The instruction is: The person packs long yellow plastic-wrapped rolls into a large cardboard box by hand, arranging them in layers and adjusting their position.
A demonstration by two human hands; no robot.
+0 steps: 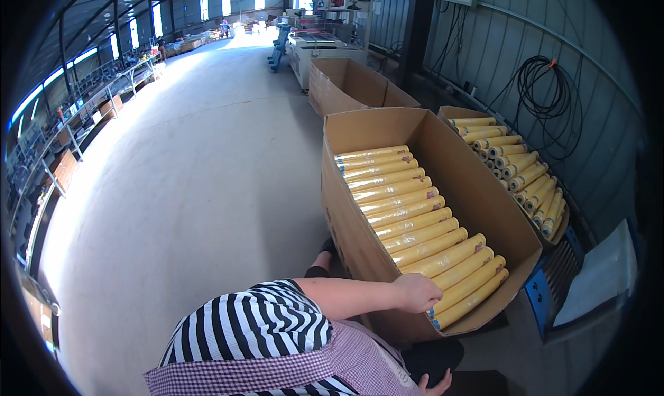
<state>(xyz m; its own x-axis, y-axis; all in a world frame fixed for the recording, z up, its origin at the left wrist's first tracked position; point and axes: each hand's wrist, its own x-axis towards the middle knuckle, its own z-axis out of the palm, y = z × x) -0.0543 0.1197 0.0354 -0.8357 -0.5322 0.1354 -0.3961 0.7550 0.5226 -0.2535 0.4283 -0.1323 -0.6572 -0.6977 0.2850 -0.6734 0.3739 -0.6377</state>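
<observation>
My left hand (418, 292), at the end of a bare forearm with a striped sleeve, reaches over the side of a large cardboard box (346, 237). Its fingers are curled at the left ends of shiny yellow rolls (415, 244), near the close end of the box; what they grip, if anything, is hidden. The wrapped rolls lie side by side across the box, some with blue at the left end. Low in the picture my right hand (436, 383) shows only in part beside my dark-clothed leg, fingers apart and holding nothing visible.
Behind stands another cardboard box (332, 95), then a pale machine (318, 53). To the right, a lower box of loosely piled rolls (519, 164) sits by the metal wall, under a coiled black cable (543, 88). A blue-sided rack (543, 292) is close by. Long benches line the left.
</observation>
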